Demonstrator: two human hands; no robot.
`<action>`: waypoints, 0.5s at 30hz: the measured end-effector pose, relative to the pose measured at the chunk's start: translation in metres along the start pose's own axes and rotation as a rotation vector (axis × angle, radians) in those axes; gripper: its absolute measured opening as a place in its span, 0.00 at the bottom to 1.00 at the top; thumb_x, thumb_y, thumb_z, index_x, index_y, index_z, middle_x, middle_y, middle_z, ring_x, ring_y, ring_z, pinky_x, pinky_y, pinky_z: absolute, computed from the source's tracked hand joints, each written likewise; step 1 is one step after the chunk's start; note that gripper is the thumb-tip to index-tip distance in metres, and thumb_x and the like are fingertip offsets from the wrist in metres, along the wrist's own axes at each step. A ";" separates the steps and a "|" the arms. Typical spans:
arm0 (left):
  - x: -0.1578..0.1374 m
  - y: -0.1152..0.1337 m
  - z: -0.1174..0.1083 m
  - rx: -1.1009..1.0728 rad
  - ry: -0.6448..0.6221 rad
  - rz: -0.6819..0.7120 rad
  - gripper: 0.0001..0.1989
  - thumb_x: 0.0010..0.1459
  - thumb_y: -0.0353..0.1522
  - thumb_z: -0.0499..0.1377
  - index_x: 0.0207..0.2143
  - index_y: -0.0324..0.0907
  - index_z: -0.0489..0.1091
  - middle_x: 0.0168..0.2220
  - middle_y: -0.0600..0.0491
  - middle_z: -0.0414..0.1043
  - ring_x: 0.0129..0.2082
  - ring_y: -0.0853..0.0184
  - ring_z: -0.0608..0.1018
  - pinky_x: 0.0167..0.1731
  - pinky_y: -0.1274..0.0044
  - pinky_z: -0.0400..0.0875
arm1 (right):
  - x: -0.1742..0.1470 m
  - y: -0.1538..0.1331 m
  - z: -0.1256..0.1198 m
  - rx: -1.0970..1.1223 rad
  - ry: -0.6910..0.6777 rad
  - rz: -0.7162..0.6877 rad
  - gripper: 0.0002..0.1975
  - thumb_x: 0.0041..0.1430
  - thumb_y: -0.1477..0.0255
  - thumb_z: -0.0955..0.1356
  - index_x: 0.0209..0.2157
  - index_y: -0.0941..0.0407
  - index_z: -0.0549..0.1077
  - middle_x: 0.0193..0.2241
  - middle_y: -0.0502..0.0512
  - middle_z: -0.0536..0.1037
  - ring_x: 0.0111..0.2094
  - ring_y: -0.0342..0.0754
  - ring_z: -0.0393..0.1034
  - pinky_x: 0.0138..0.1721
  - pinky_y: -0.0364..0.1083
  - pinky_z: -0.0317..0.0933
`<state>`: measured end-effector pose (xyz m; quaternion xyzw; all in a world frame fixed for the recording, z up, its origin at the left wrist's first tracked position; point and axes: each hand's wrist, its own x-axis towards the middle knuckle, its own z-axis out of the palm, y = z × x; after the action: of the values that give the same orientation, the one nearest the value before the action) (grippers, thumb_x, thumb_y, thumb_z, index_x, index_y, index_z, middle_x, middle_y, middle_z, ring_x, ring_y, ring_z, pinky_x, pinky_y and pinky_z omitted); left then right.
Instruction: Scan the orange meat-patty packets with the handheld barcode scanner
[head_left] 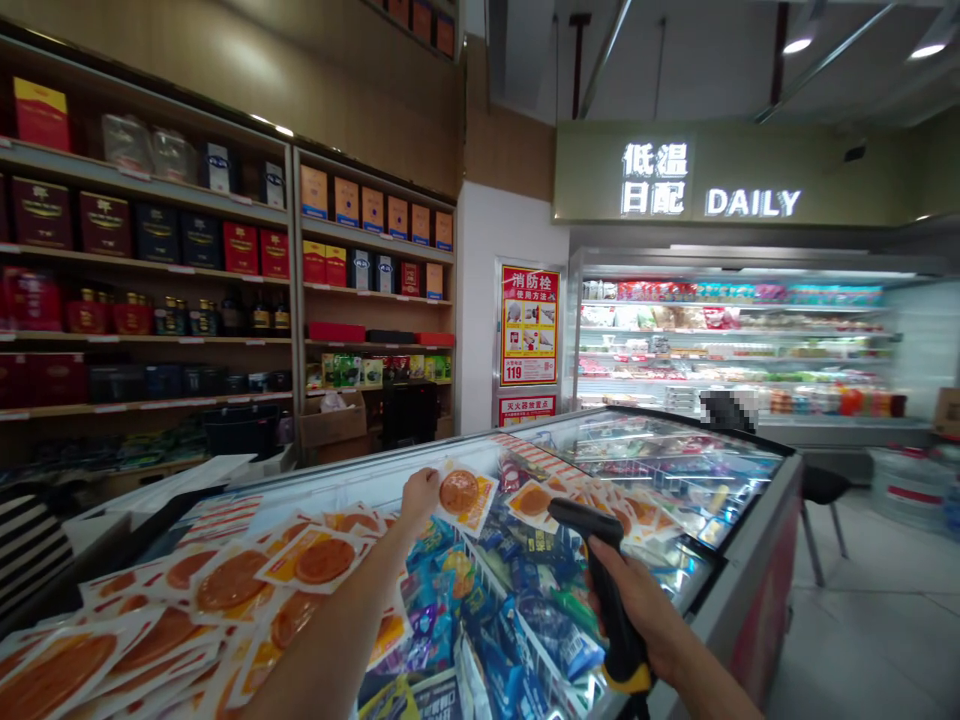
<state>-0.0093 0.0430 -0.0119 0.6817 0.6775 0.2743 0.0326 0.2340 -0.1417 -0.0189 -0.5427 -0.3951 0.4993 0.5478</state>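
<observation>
My left hand (421, 497) reaches over the freezer and pinches the edge of a flat clear packet (463, 497) with a round orange-brown patty inside. In my right hand (637, 605) is a black barcode scanner (611, 575) with a yellow band near its base, its head turned to the left. To the left of my left arm lies a large heap of similar patty packets (232, 580). More such packets (630, 508) are spread on the freezer's glass to the right. Below my hands the open section holds blue, green and purple frozen packages (495, 610).
The chest freezer (750, 560) has a pale metal side and a dark-framed glass lid. Liquor shelves (187, 270) line the left wall. A lit refrigerated display (735, 340) stands at the back right. A person's head (727, 410) shows behind the freezer, near a dark stool (821, 490).
</observation>
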 end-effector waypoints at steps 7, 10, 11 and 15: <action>-0.024 0.015 0.039 -0.116 -0.177 0.015 0.14 0.53 0.35 0.49 0.41 0.39 0.61 0.41 0.50 0.64 0.38 0.68 0.69 0.36 0.70 0.65 | -0.006 -0.004 -0.016 0.033 0.079 0.025 0.17 0.43 0.57 0.63 0.20 0.57 0.61 0.10 0.45 0.63 0.11 0.38 0.57 0.11 0.40 0.54; -0.040 0.020 0.046 -0.135 -0.262 0.121 0.19 0.50 0.36 0.53 0.45 0.39 0.60 0.45 0.47 0.63 0.40 0.65 0.69 0.38 0.72 0.64 | -0.008 -0.002 -0.018 0.060 0.095 0.012 0.16 0.43 0.58 0.63 0.21 0.57 0.61 0.12 0.45 0.64 0.12 0.38 0.57 0.11 0.39 0.54; -0.047 0.021 0.046 -0.139 -0.287 0.173 0.24 0.46 0.36 0.56 0.46 0.40 0.58 0.47 0.46 0.61 0.43 0.63 0.67 0.40 0.73 0.62 | -0.009 -0.002 -0.018 0.060 0.097 0.011 0.16 0.43 0.58 0.63 0.22 0.58 0.62 0.13 0.46 0.65 0.12 0.38 0.57 0.11 0.39 0.54; -0.074 0.026 0.046 -0.115 -0.360 0.404 0.38 0.29 0.39 0.64 0.48 0.47 0.58 0.53 0.51 0.55 0.51 0.58 0.58 0.48 0.72 0.53 | -0.008 0.000 -0.014 0.061 0.088 0.008 0.16 0.42 0.58 0.63 0.22 0.58 0.62 0.13 0.46 0.65 0.12 0.37 0.57 0.11 0.39 0.54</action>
<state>0.0385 -0.0132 -0.0644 0.8378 0.4943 0.1879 0.1358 0.2457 -0.1524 -0.0196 -0.5486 -0.3532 0.4890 0.5790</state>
